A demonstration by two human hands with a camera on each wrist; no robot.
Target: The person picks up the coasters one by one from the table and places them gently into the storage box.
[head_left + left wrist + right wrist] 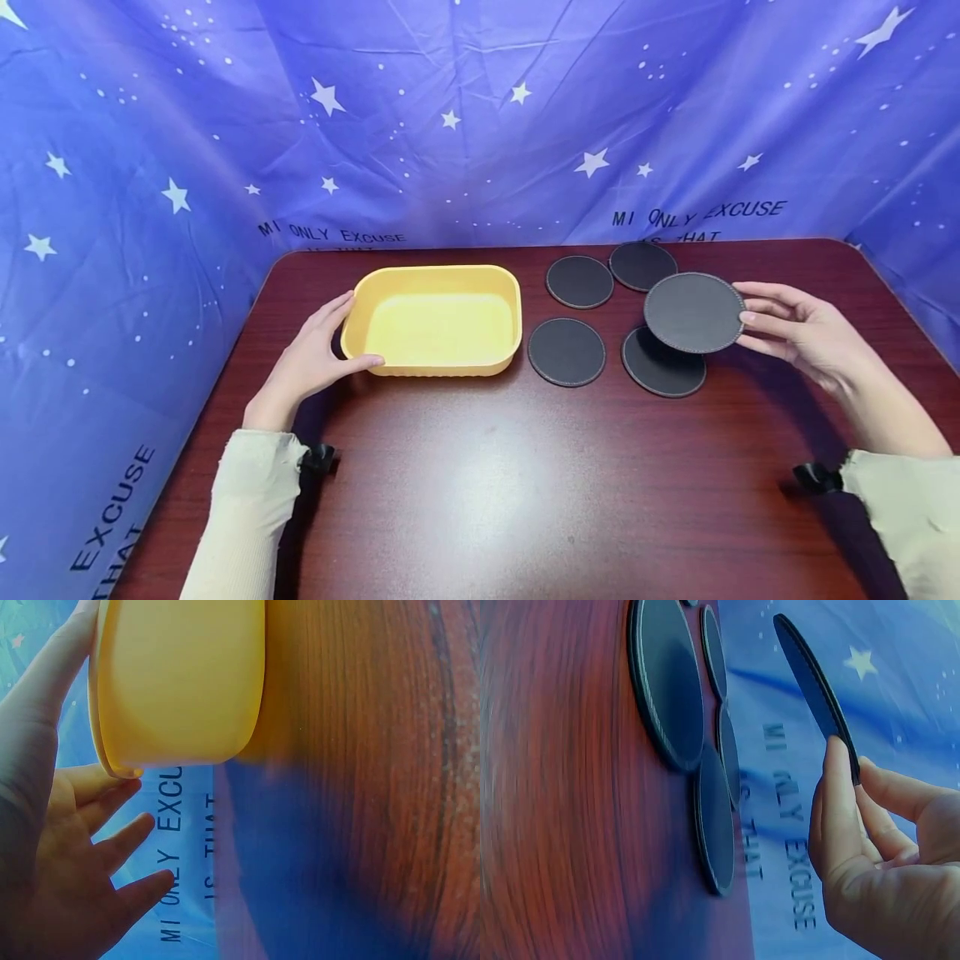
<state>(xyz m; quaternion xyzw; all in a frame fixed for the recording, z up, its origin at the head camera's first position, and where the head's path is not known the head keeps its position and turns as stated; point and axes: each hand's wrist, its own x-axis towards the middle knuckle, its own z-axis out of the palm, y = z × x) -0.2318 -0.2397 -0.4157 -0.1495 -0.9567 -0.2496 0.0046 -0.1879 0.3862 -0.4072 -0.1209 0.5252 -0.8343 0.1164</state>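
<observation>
A black round coaster [695, 312] with a stitched edge is held up above the table by my right hand [813, 333]. The right wrist view shows this coaster [814, 682] edge-on, its rim pinched between thumb and fingers. Below it lies another coaster [663, 371], partly covered by the raised one in the head view. My left hand [311, 354] grips the left end of a yellow rectangular container [431, 367], thumb at the front rim and fingers at the back left corner. In the left wrist view, the other fingers [124, 844] spread outside the container's wall.
Several black coasters lie flat to the right of the container, including one at front [566, 352], one behind it [580, 282] and one near the back edge [642, 266]. The table [495, 492] is dark red wood. A blue star-patterned curtain [480, 150] hangs behind and beside it.
</observation>
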